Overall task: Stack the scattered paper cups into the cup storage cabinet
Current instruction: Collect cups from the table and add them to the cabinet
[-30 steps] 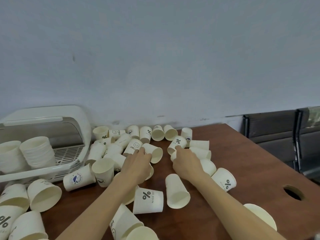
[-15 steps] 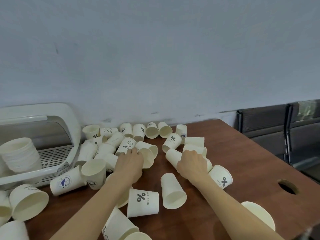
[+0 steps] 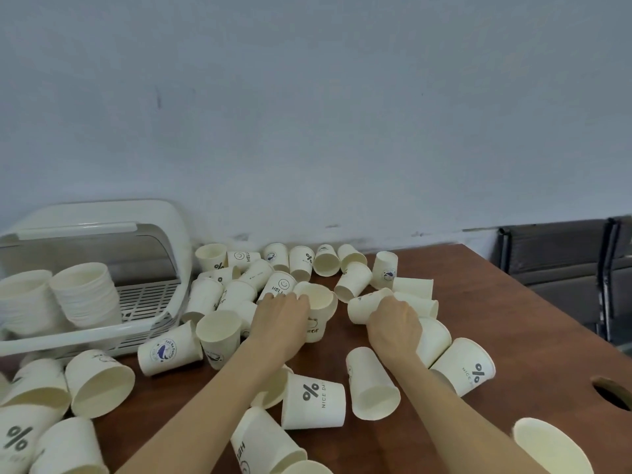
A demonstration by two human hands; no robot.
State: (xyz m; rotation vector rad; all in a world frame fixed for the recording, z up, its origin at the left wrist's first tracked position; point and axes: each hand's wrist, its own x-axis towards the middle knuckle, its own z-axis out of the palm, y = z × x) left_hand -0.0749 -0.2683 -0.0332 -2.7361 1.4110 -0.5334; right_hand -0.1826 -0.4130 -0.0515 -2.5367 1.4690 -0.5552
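Left hand: fingers curled round an upright cream paper cup, mouth up, axis vertical, mid-table; right hand: grips a plain cup on its side, mouth toward the left, axis roughly level; cup storage cabinet at far left, holding stacked cups.

Your two bare forearms reach forward from the bottom edge and lean slightly toward each other. Your left hand lies palm down (knuckles up), fingers curled round a cup. Your right hand is also palm down, its fingers wrapped over a second cup. The two hands are near each other, not touching.
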